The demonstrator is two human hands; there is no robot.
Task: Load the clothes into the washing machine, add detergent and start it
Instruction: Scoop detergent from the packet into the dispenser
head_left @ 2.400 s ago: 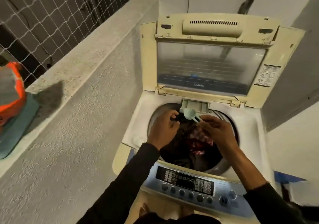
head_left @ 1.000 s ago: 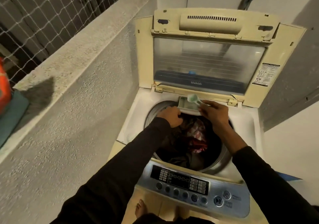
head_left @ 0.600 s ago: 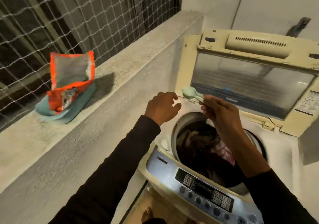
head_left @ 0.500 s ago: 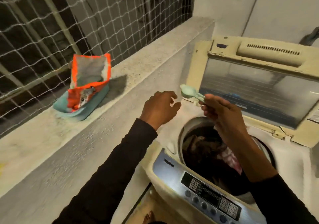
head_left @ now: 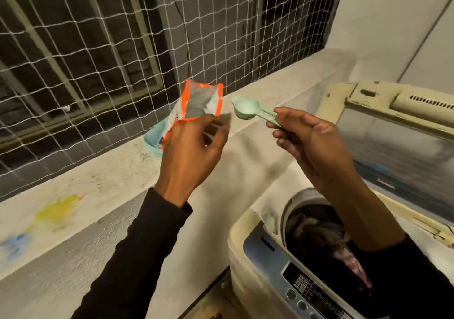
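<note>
An orange detergent pouch stands open-topped in a teal dish on the concrete ledge. My left hand is raised just in front of the pouch's lower edge, fingers apart, and hides its bottom part. A mint-green scoop is pinched by its handle in my right hand, its bowl just right of the pouch's mouth. The washing machine is at lower right with dark clothes in the drum and its lid standing up.
The concrete ledge runs along the left, with a white net over the dark window behind it. Yellow and blue stains mark the ledge at far left. The control panel faces me at the bottom right.
My view has swung left from the drum to the ledge. Both hands have risen from the detergent drawer toward the pouch, the right still carrying the scoop.
</note>
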